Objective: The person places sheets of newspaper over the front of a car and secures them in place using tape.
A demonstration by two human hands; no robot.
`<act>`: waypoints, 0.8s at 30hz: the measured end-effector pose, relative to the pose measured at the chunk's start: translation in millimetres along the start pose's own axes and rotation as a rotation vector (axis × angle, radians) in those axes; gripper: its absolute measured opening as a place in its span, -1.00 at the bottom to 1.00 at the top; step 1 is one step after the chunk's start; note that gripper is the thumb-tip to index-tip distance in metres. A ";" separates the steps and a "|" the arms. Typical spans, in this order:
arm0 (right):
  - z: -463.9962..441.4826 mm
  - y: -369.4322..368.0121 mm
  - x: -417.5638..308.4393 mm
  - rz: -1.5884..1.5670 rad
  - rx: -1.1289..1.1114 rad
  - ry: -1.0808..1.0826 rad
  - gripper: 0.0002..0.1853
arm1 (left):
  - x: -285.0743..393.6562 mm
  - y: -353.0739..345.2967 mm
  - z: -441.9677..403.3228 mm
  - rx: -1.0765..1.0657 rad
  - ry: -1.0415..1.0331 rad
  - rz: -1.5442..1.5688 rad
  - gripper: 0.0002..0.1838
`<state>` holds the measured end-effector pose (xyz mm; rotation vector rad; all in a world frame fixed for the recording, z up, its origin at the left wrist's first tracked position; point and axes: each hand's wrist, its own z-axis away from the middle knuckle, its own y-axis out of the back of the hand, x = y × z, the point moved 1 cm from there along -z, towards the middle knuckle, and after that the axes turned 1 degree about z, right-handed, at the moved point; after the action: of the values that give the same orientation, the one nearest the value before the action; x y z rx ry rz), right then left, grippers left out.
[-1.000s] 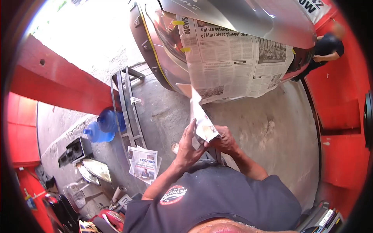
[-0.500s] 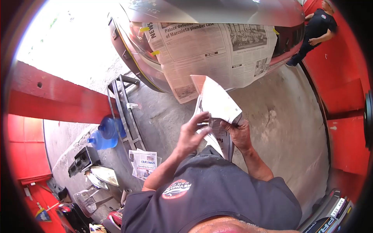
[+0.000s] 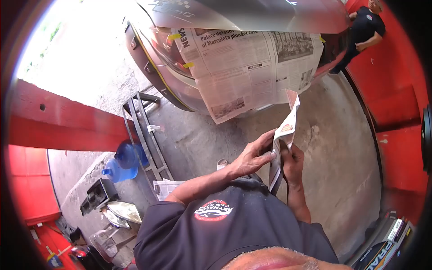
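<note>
A folded sheet of newspaper [image 3: 286,128] stands nearly edge-on in front of my chest, its pointed top tipped up to the right. My left hand [image 3: 255,156] pinches its left side, thumb in front and fingers reaching up along the fold. On the other side my right hand [image 3: 293,165] grips the lower part, its fingertips partly hidden by the paper. Beyond my hands, a newspaper page [image 3: 238,85] hangs over part of a car [image 3: 180,85], held by bits of yellow tape [image 3: 188,65].
At left are a metal frame [image 3: 150,135], blue water jugs [image 3: 121,168], a black part [image 3: 98,195] and a headlight [image 3: 123,211]. More newspaper [image 3: 164,186] lies near my left elbow. A person in dark clothes [image 3: 364,33] stands at the upper right by a red wall [image 3: 391,108].
Both hands have moved right with the newspaper, which has turned from a broad face to a narrow edge-on fold. My left forearm now reaches further across my body.
</note>
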<state>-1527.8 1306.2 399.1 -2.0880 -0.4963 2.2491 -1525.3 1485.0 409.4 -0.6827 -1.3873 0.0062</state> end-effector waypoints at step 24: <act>35.2 222.6 -82.7 0.883 0.320 0.061 -0.82 | -0.8 -77.6 -156.0 -0.004 -0.347 -1.438 -0.66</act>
<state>-1511.6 1068.0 424.3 -2.4500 0.9131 2.3469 -1415.0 1353.6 439.4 0.4536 -1.9409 -1.0459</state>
